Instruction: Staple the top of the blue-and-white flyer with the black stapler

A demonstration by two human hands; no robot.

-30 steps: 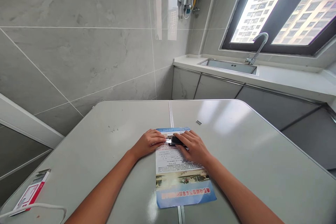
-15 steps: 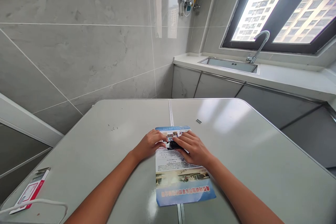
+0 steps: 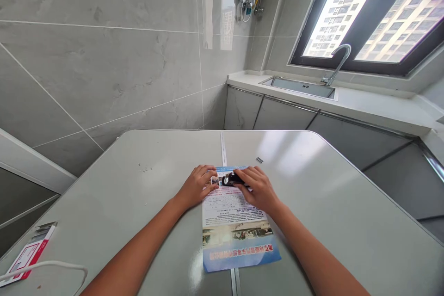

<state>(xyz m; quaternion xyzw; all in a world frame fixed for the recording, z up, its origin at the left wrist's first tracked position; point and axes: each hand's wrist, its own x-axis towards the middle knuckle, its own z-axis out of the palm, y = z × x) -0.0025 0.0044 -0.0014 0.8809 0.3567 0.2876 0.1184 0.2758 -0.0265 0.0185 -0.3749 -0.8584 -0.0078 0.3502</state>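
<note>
A printed leaflet (image 3: pixel 236 226) with a blue band at its near end lies flat on the grey table (image 3: pixel 138 203), across the table's centre seam. My left hand (image 3: pixel 196 186) rests on the leaflet's far left edge, fingers pressing the paper. My right hand (image 3: pixel 258 188) grips a small black object (image 3: pixel 231 179), perhaps a stapler, at the leaflet's far end, between the two hands. The far edge of the leaflet is mostly covered by my hands.
A red and white card (image 3: pixel 26 255) and a white cable (image 3: pixel 48 266) lie at the table's near left corner. A small staple strip (image 3: pixel 259 160) sits beyond the leaflet. A counter with a sink (image 3: pixel 298 87) and tap (image 3: pixel 338 62) runs along the window wall.
Both hands and the black object have shifted a little toward the leaflet's far edge. The view has drifted slightly; the leaflet stays in place.
</note>
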